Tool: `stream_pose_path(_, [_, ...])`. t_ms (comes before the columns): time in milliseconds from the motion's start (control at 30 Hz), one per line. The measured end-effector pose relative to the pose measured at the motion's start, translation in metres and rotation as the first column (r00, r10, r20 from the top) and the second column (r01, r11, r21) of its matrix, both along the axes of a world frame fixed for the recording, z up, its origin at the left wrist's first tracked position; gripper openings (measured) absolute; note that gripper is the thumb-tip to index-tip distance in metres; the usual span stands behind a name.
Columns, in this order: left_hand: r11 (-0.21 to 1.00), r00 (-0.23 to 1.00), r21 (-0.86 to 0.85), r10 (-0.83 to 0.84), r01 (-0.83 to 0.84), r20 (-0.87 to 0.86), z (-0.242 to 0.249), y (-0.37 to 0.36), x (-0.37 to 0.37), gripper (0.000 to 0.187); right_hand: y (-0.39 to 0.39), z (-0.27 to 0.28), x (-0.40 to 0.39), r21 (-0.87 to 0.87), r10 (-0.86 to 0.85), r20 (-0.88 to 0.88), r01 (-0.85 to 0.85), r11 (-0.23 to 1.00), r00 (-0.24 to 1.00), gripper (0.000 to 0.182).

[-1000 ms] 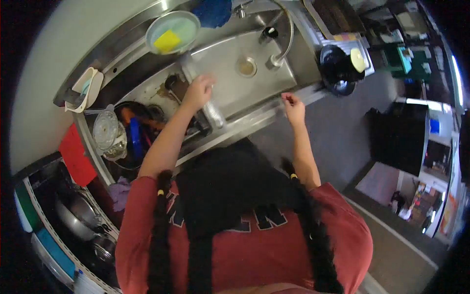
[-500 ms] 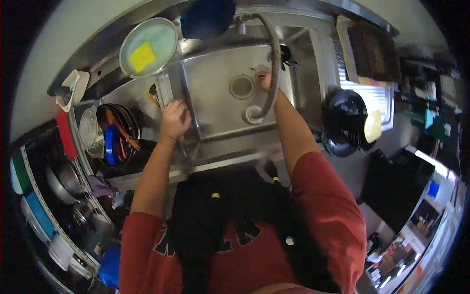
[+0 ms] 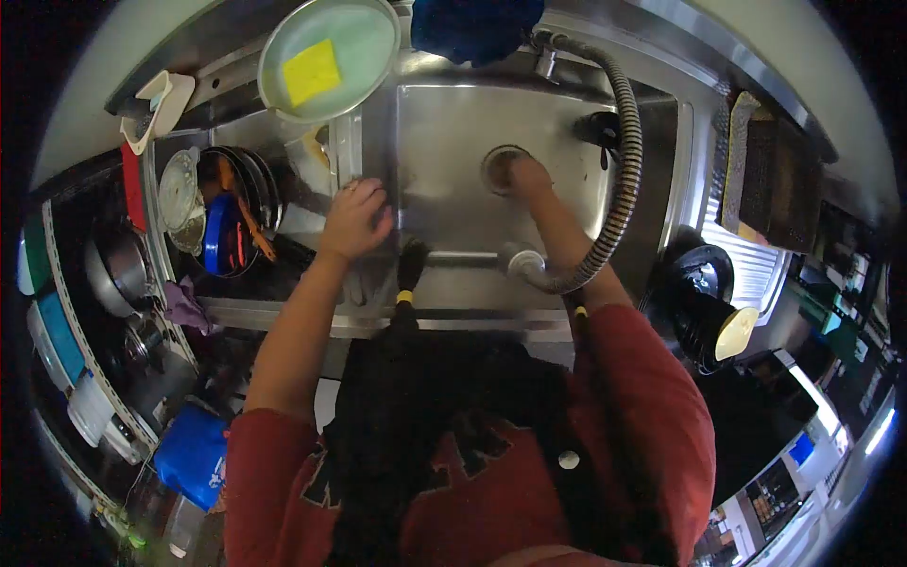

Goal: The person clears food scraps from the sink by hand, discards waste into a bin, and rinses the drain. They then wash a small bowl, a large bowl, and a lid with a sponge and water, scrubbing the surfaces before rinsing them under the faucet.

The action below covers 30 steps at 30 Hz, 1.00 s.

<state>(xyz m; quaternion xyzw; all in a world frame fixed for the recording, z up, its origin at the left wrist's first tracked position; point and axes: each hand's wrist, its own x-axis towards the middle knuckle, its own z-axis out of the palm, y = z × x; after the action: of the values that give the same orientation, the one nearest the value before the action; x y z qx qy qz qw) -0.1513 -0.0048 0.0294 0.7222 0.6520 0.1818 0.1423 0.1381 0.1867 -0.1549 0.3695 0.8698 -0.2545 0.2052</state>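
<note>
My right hand (image 3: 529,177) reaches down to the round drain (image 3: 495,170) of the steel sink basin (image 3: 435,142). Its fingertips are hidden in the drain opening, and I cannot tell what they hold. Over my right forearm curves a ribbed metal faucet hose (image 3: 627,170), with its pale round end (image 3: 526,263) beside the arm. My left hand (image 3: 357,219), a ring on one finger, lies on the divider (image 3: 349,142) between the two basins, thumb apart and nothing in it. A black object (image 3: 598,129) sits in the basin's far right corner.
A bowl (image 3: 373,71) of cloudy liquid with a yellow sponge (image 3: 312,73) stands behind the divider. Pans and a blue dish (image 3: 222,234) fill the left basin. Black dishes (image 3: 704,274) stack at right. A dark blue cloth (image 3: 477,28) hangs behind the sink.
My right hand has moved from beside the drain onto it, fingers now down in the opening. My left hand stays on the divider. The whole view has shifted with the head.
</note>
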Motion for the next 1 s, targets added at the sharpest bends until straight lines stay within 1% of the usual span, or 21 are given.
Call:
stream_pose_path(33, [1.000,1.000,-0.016,0.013,-0.013,0.010,0.001,-0.001,0.001,0.023,-0.009,0.013,-0.008,-0.149,0.136,0.143,-0.114,0.982,0.980,0.024])
stream_pose_path(67, [0.999,1.000,-0.032,0.020,-0.019,0.022,0.001,-0.002,0.004,0.023,-0.031,0.031,-0.022,-0.075,0.073,0.051,-0.069,0.995,0.996,0.026])
stream_pose_path(100, [0.999,1.000,-0.029,0.021,-0.020,0.023,-0.002,-0.003,0.004,0.023,-0.051,0.047,-0.047,0.001,0.022,-0.050,-0.022,1.000,0.999,0.029])
stream_pose_path(167, [0.999,1.000,0.028,0.020,-0.020,-0.016,-0.010,-0.005,0.001,0.022,-0.079,0.049,-0.087,-0.215,-0.189,-0.482,0.094,0.972,0.856,0.034])
stream_pose_path(233, [1.000,1.000,0.007,0.019,-0.019,0.006,-0.005,-0.005,0.000,0.023,-0.124,-0.028,-0.117,0.138,0.186,-0.590,-0.128,0.982,0.785,0.042])
stream_pose_path(267, [1.000,0.999,-0.012,0.010,-0.009,0.031,-0.001,-0.004,0.001,0.024,-0.131,-0.023,-0.124,0.136,0.187,-0.594,-0.132,0.982,0.783,0.042])
stream_pose_path(333, [1.000,1.000,0.002,0.009,-0.009,0.001,0.005,-0.001,0.003,0.024,-0.143,0.007,-0.131,0.262,0.320,-0.280,-0.249,0.932,0.905,0.047])
stream_pose_path(367, [1.000,1.000,0.017,0.005,-0.004,-0.025,0.007,-0.002,0.003,0.023,-0.140,0.014,-0.129,0.257,0.321,-0.281,-0.251,0.933,0.905,0.047])
stream_pose_path(433, [1.000,1.000,-0.012,0.014,-0.014,0.001,0.004,-0.004,0.002,0.023,-0.125,0.004,-0.107,0.094,0.155,-0.477,-0.125,0.988,0.865,0.061])
stream_pose_path(467, [0.999,0.999,-0.033,0.020,-0.019,0.025,0.002,-0.003,0.002,0.022,-0.118,-0.004,-0.094,0.095,0.159,-0.472,-0.129,0.987,0.867,0.061])
stream_pose_path(533, [1.000,1.000,-0.016,0.013,-0.013,0.020,0.002,-0.001,0.002,0.022,-0.110,-0.043,-0.058,0.024,-0.084,-0.422,0.104,0.994,0.903,0.047])
stream_pose_path(600, [1.000,1.000,-0.004,0.005,-0.005,0.011,-0.001,-0.002,-0.001,0.022,-0.081,-0.009,-0.005,0.392,0.223,-0.349,-0.074,0.917,0.910,0.064])
stream_pose_path(700, [1.000,1.000,-0.016,0.002,-0.002,0.019,-0.006,-0.006,-0.002,0.025,-0.054,-0.021,0.024,0.572,0.211,-0.197,-0.063,0.818,0.957,0.048])
stream_pose_path(733, [1.000,1.000,0.015,0.013,-0.013,0.024,-0.006,-0.005,-0.001,0.023,-0.053,-0.016,0.033,0.571,0.209,-0.190,-0.066,0.818,0.959,0.048])
stream_pose_path(767, [0.999,0.999,0.047,0.023,-0.025,0.028,-0.006,-0.005,0.000,0.022,-0.050,0.001,0.036,0.451,-0.099,-0.389,0.283,0.847,0.916,0.041])
stream_pose_path(800, [0.999,0.999,0.047,0.021,-0.023,0.033,-0.007,-0.005,0.000,0.022,-0.048,0.010,0.041,0.267,-0.396,-0.533,0.593,0.760,0.748,0.034])
stream_pose_path(833, [0.999,0.999,0.035,0.021,-0.023,0.042,-0.007,-0.005,-0.001,0.022,-0.049,0.000,0.053,0.269,-0.397,-0.530,0.593,0.759,0.749,0.034])
stream_pose_path(867, [0.999,0.999,0.023,0.023,-0.024,0.049,-0.007,-0.006,-0.002,0.022,-0.051,-0.010,0.063,0.136,-0.735,-0.388,0.823,0.551,0.556,0.039])
stream_pose_path(900, [0.999,0.999,0.025,0.025,-0.026,0.047,-0.009,-0.005,-0.003,0.022,-0.050,-0.008,0.062,0.062,-0.946,-0.191,0.965,0.255,0.263,0.045])
stream_pose_path(933, [0.998,0.999,0.053,0.021,-0.023,0.035,-0.010,-0.005,-0.004,0.022,-0.049,-0.008,0.058,0.062,-0.945,-0.192,0.964,0.258,0.265,0.045])
stream_pose_path(1000, [0.997,0.999,0.071,0.015,-0.017,0.030,-0.011,-0.008,-0.002,0.022,-0.056,-0.003,0.049,-0.186,-0.887,-0.217,0.875,0.447,0.407,0.036])
